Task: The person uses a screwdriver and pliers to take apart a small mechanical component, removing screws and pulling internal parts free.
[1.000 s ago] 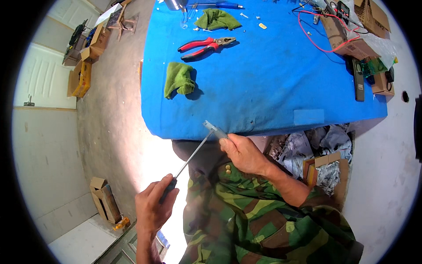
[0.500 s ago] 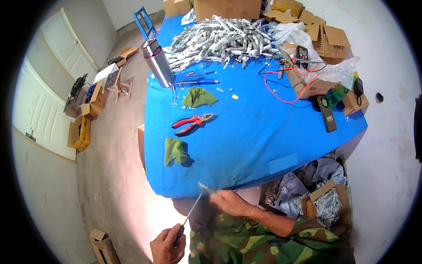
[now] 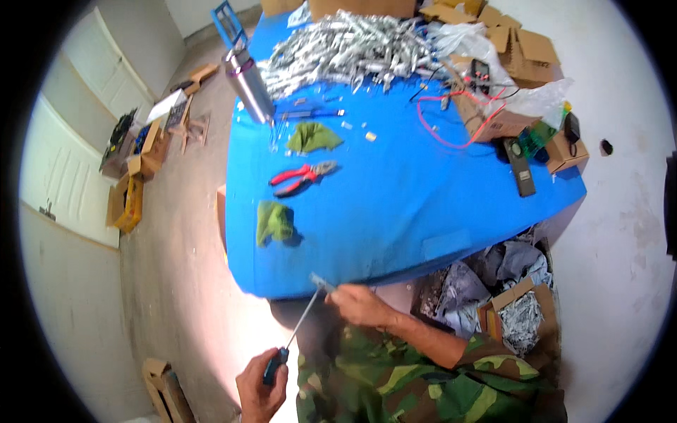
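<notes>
A screwdriver point(image 3: 276, 365) with a dark handle is gripped in my left hand point(image 3: 259, 389), its long shaft slanting up to the right. My right hand point(image 3: 361, 306) is closed on a small silvery-grey piece point(image 3: 323, 283) just off the table's front edge, and the screwdriver's tip meets or nearly meets it. Blur hides the piece's exact kind. On the blue-covered table point(image 3: 381, 204), beyond my hands, lie a crumpled green cloth point(image 3: 275, 223), red-handled pliers point(image 3: 303, 178) and another green cloth point(image 3: 313, 137).
A steel flask point(image 3: 249, 86) stands at the table's left edge. Behind it spreads a heap of silvery strips point(image 3: 352, 51). At right are a carton with red wires point(image 3: 441, 144) and a dark handheld device point(image 3: 520, 168). Below the edge sits an open box point(image 3: 520, 317) of scraps.
The view has tilted, so the table and things on it appear higher. Both hands keep their holds, the screwdriver still against or close to the small piece.
</notes>
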Demonstrator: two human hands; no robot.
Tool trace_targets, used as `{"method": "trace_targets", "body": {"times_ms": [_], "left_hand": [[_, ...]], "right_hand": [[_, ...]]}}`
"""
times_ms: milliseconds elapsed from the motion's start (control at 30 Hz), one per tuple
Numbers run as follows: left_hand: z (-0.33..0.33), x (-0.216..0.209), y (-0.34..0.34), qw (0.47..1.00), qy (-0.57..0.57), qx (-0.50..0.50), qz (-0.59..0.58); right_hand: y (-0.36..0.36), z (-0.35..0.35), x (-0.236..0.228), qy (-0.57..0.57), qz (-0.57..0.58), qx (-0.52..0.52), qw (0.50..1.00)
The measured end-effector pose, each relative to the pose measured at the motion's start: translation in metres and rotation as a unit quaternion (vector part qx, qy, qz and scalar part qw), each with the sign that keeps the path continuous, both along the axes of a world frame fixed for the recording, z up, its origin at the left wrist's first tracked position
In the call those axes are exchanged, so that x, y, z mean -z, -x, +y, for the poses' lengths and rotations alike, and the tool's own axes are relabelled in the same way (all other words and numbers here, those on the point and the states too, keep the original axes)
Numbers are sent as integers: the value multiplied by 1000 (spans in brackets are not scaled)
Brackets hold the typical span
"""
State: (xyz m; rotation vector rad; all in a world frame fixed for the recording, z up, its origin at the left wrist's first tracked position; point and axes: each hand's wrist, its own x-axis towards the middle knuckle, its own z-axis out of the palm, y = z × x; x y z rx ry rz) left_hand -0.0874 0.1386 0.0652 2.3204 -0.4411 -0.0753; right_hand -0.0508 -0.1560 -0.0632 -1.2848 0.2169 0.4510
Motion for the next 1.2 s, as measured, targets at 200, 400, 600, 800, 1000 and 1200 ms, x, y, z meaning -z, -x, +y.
{"method": "trace_targets", "body": {"times_ms": [200,400,600,800,1000,1200], "left_hand": [[-15,-17,-1,997,6,-33,76],[-10,-9,1,998,10,-23,54],[-8,-7,-1,997,23,-21,71],[-8,-7,-6,998,10,-1,61],[-11,-19,-15,997,-33,6,67],[-12,-28,-28,993,-55,18,98]], "right_hand": [[1,-3,-11,6,-4,23,1000],[1,-3,-13,-10,-7,21,1000],[1,-3,-3,30,-56,22,998],[0,-5,-10,98,-83,6,992],[-2,-5,-18,146,-88,-12,985],[-3,-9,-19,184,-101,-28,977]]}}
